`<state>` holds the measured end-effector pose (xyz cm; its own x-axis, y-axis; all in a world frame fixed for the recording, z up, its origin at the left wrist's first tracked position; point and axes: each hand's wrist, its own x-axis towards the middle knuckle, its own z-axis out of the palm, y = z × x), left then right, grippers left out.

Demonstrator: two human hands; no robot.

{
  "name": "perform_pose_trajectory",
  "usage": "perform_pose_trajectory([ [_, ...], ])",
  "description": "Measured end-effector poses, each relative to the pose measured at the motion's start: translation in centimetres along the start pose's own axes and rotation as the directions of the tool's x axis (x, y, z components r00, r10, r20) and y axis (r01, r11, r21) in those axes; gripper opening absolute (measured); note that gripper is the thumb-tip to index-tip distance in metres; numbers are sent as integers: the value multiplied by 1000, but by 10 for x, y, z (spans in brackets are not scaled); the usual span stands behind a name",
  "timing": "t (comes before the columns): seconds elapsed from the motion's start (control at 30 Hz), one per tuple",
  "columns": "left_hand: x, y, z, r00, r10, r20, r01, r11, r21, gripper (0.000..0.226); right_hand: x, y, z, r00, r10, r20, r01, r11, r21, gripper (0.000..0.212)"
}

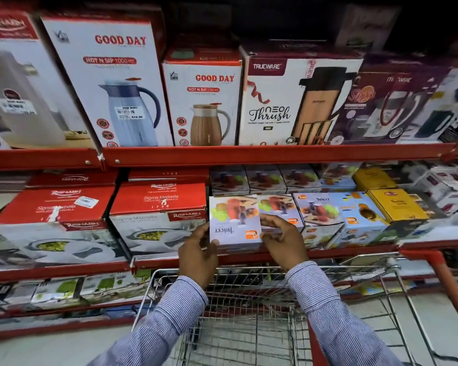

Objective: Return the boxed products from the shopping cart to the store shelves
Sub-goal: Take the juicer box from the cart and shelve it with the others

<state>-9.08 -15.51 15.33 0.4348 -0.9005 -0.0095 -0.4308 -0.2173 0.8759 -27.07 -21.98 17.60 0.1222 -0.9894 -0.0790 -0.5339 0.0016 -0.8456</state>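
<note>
- A juicer box (234,223) is being set on the middle shelf (328,250), just left of the matching juicer boxes (320,210).
- The box is clasped by the left hand (197,256) at its left edge and the right hand (284,240) at its right.
- The shopping cart (249,313), below the box, appears emptied as far as can be seen; this may be the last return.

Both sleeves (325,307) are blue-and-white striped shirting (fine stripes), cuffed at wrists.
</note>
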Motion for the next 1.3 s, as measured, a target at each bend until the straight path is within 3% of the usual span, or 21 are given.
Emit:
perform_pose_trajectory([
  [0.33,24,-18,33,996,-85,18,85,996,-2,45,37,20,20,990,118,78,-108,986,-126,46],
  [0.57,39,-18,38,987,-139,-83,136,990,-43,34,57,20,24,992,27,120,18,936,-352,55],
  [0.73,41,-25,40,983,-147,-109,136,985,-107,30,70,7,8,979,-70,190,169,801,-574,59],
  [0.83,39,-25,39,975,-151,-164,133,984,-117,28,86,2,0,931,-147,334,332,720,-609,79],
  [0.93,39,-22,39,973,-162,-166,141,981,-131,29,106,-4,-2,874,-154,461,461,564,-685,98],
  [1.13,43,-25,41,976,-172,-130,155,979,-134,36,131,-9,2,821,-71,567,547,385,-743,120],
  [1.3,43,-27,43,976,-165,-143,147,981,-128,40,138,-10,5,819,-74,569,551,380,-743,126],
])
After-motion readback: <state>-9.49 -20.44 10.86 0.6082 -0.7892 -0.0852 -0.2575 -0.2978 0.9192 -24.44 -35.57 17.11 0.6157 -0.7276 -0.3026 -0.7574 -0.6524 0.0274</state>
